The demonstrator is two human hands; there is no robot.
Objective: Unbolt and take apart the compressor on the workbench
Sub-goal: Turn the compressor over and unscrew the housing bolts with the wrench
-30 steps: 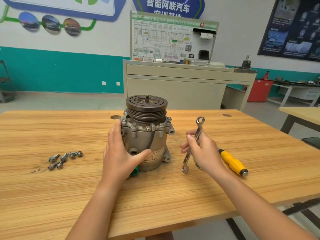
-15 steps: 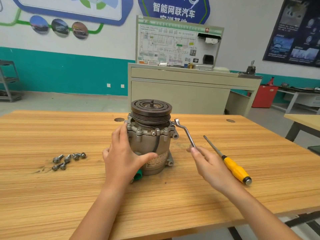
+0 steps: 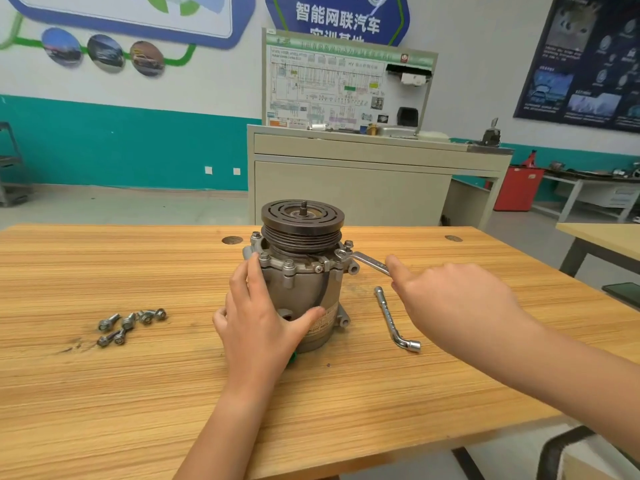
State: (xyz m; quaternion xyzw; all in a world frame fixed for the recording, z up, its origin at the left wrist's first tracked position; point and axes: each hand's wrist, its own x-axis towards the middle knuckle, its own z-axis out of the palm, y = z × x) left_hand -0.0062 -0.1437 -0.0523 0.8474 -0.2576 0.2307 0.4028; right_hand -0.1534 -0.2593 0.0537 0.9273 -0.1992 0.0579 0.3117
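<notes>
Your right hand covers the handle end of the wrench, so whether your fingers curl round it cannot be told. Your left hand hides the left flank of the compressor and most of a green part, perhaps a cap, at its base. The label is too small to read. Your right forearm runs off the picture's edge.

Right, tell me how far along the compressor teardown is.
Done: several loose bolts lie on the workbench, left of the compressor. In hand: the left hand grips the compressor while the right hand holds a wrench set on a flange bolt. Left: other flange bolts are in place, the pulley is on, and the compressor is in one piece.
</notes>
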